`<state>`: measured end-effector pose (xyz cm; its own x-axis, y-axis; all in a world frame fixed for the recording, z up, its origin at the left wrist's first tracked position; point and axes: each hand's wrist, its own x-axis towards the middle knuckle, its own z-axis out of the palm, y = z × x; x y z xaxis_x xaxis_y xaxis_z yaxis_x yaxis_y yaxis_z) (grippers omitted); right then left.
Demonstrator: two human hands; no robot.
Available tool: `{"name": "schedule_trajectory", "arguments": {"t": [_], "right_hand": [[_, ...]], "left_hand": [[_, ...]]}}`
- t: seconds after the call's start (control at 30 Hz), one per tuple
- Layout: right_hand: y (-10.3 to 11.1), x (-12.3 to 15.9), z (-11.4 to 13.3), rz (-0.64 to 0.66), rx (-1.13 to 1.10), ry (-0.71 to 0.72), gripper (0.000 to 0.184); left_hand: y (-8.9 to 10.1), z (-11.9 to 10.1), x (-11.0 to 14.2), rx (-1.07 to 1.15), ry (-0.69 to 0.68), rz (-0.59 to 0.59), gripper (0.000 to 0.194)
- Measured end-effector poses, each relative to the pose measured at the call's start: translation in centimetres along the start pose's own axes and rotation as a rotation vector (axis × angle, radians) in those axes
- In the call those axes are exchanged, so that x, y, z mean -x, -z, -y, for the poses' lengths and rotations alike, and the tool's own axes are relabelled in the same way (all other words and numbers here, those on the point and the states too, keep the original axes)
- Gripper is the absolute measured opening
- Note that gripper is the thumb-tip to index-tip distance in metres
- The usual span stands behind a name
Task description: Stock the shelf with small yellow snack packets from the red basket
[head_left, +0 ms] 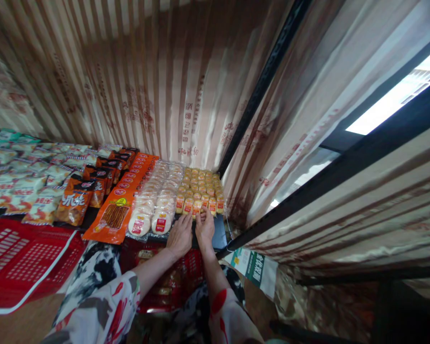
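Observation:
Small yellow snack packs with red labels (195,189) stand in tight rows at the right end of the dark shelf. At their front edge, my left hand (180,237) touches the front row, its fingers stretched forward and close together. Beside it, my right hand (205,228) has its thumb and bent fingertips on a front pack, partly covering it. Just left of these packs lie two rows of round white wrapped cakes (163,220). Beyond them is a long orange bag of brown snack sticks (116,215).
Orange-brown snack bags (76,199) and many white snack packets (25,191) fill the shelf leftward. Below hang a red basket (32,260) and another red basket with packets (193,270) at my lap. A black post (261,91) and brown printed curtain (165,95) stand behind.

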<state>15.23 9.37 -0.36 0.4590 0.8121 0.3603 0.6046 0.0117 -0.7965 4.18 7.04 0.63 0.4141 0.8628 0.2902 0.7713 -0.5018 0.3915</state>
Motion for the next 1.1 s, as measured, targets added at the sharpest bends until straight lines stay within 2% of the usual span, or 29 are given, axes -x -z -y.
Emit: {"name": "schedule_trajectory", "arguments": {"t": [0.4,0.73,0.93,1.1], "right_hand": [[-0.12,0.27,-0.51,0.063,0.040,0.006,0.043],[-0.23,0.45,-0.22,0.054,0.102,0.029,0.044],[-0.16,0.53,-0.06,0.018,-0.009,0.021,0.037],[-0.25,0.50,0.00,0.031,0.063,0.004,0.025]], "left_hand": [[-0.26,-0.11,0.35,-0.031,-0.014,0.052,0.053],[-0.06,-0.07,0.12,-0.059,-0.049,0.087,0.053],[-0.17,0.07,0.22,-0.047,-0.066,0.063,0.054],[-0.36,0.17,0.21,-0.045,-0.077,0.064,0.054]]}}
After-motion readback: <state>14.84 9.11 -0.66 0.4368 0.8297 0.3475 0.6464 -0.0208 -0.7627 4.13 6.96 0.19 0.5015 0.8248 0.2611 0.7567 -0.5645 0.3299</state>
